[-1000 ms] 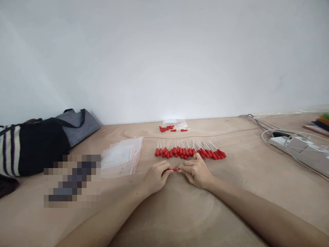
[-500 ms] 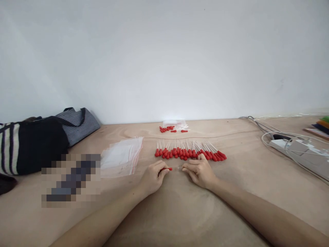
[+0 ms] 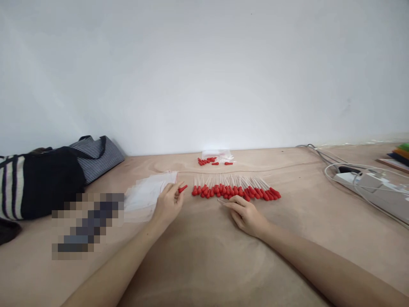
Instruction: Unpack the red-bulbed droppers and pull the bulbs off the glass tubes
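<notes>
My left hand (image 3: pixel 169 201) is closed around a red rubber dropper bulb (image 3: pixel 183 188), whose narrow end points up to the right. This hand is over the right edge of the clear zip bags (image 3: pixel 143 196). In my right hand (image 3: pixel 246 216), a thin glass dropper tube (image 3: pixel 220 201) is pinched, its tip sticking out to the left; the fingers cover the rest. Just beyond that hand lies a row of assembled droppers (image 3: pixel 236 190), red bulbs toward me and glass stems toward the wall. The bulb and tube are apart.
Loose red bulbs (image 3: pixel 206 161) lie by a clear bag (image 3: pixel 219 154) near the wall. A black bag (image 3: pixel 53 181) and a striped bag (image 3: pixel 102 158) stand at left, behind a pixelated patch (image 3: pixel 92 221). At right are a power strip (image 3: pixel 370 187) and cables (image 3: pixel 329 170).
My left hand has moved left and away from me with the red bulb, widening the gap to the tube. My right hand has shifted slightly, and the tube's tip now points farther up-left.
</notes>
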Tool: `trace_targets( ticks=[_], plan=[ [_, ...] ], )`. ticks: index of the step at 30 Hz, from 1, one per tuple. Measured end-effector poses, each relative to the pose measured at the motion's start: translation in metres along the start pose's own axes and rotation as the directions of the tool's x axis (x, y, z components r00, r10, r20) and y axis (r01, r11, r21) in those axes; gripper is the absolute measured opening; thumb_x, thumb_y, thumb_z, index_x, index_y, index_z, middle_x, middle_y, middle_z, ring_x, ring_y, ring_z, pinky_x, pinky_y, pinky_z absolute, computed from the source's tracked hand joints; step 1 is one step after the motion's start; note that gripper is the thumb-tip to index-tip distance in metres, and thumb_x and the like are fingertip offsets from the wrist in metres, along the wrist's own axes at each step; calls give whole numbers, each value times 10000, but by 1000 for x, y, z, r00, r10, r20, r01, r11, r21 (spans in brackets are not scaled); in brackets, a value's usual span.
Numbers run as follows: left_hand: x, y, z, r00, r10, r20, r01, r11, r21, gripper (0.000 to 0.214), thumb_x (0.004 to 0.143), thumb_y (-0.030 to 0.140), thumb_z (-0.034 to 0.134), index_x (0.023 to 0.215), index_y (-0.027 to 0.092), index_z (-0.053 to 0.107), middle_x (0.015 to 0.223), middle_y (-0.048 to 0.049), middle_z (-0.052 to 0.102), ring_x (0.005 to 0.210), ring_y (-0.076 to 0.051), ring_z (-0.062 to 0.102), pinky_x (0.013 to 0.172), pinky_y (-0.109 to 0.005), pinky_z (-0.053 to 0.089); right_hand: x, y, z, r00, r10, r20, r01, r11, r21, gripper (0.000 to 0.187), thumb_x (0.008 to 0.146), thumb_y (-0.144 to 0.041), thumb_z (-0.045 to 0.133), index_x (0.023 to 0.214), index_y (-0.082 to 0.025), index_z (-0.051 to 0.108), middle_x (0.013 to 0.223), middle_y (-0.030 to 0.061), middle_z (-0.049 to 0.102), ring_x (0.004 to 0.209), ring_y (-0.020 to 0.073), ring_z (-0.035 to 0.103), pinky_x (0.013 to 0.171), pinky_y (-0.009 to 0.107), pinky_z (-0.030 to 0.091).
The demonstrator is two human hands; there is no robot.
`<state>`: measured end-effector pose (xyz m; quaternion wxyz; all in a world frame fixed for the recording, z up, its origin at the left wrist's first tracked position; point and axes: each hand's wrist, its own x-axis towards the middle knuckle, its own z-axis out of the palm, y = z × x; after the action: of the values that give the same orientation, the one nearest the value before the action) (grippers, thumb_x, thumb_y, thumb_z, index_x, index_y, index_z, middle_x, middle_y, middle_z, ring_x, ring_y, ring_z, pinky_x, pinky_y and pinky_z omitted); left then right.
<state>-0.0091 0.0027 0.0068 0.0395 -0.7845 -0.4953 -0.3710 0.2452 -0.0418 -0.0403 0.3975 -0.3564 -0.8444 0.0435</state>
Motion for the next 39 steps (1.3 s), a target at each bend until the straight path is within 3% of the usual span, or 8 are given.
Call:
trace_targets(
  ticks=[7,11,15,20,26,30,34,39],
  plan=[
    [7,-20,-3,981,-109,157,49,937,346,65,749,219,536,763,170,576,793,-39,639,776,-214,580,683,-319,371,8,-20,4,994,27,110,-30,999,21,154,792,-128,436,874,-161,562,887,76,513,770,134,524,694,261,474],
    [6,-17,4,965,-136,223,40,919,391,112,751,286,560,785,184,591,807,-40,660,818,-240,577,696,-338,338,12,-28,4,978,75,195,-86,995,47,185,761,-221,529,932,-157,555,967,87,500,815,145,518,713,267,474],
    [5,-15,4,962,-150,227,46,912,408,141,748,323,560,785,196,610,835,-44,664,849,-254,555,705,-346,316,12,-29,3,975,72,208,-83,995,46,315,746,-287,565,1028,-147,544,1023,107,504,959,186,486,831,317,439],
    [2,-13,-2,960,-163,227,68,925,375,152,741,325,562,821,209,617,892,-36,656,881,-244,535,724,-351,298,12,-28,3,964,80,254,-100,993,65,386,757,-319,560,1096,-138,526,1058,116,505,987,200,466,866,348,423],
    [1,3,-1,984,-103,148,45,934,353,183,763,339,508,840,222,624,861,-43,628,877,-232,513,726,-345,292,6,-28,-5,980,94,177,-109,991,79,343,784,-323,531,1081,-153,539,1032,108,507,960,187,489,842,341,441],
    [2,12,0,970,-112,213,-5,876,482,240,740,334,509,920,209,608,948,-79,600,926,-258,480,743,-361,285,-2,-23,-14,987,147,61,-150,987,53,242,802,-277,496,1012,-177,566,965,94,523,890,179,517,757,323,475],
    [2,8,0,941,-160,300,-74,764,641,240,792,260,424,907,142,599,874,-129,620,894,-280,498,720,-374,279,-3,-18,-17,986,170,-4,-169,985,35,193,801,-242,484,958,-182,580,932,87,523,857,171,528,726,310,482],
    [4,7,0,939,-145,310,-92,767,635,229,808,197,373,838,146,595,800,-116,652,835,-265,550,707,-372,280,-2,-17,-16,989,144,-14,-144,989,19,181,799,-221,476,944,-182,577,928,88,521,850,172,523,708,313,488]
  ],
)
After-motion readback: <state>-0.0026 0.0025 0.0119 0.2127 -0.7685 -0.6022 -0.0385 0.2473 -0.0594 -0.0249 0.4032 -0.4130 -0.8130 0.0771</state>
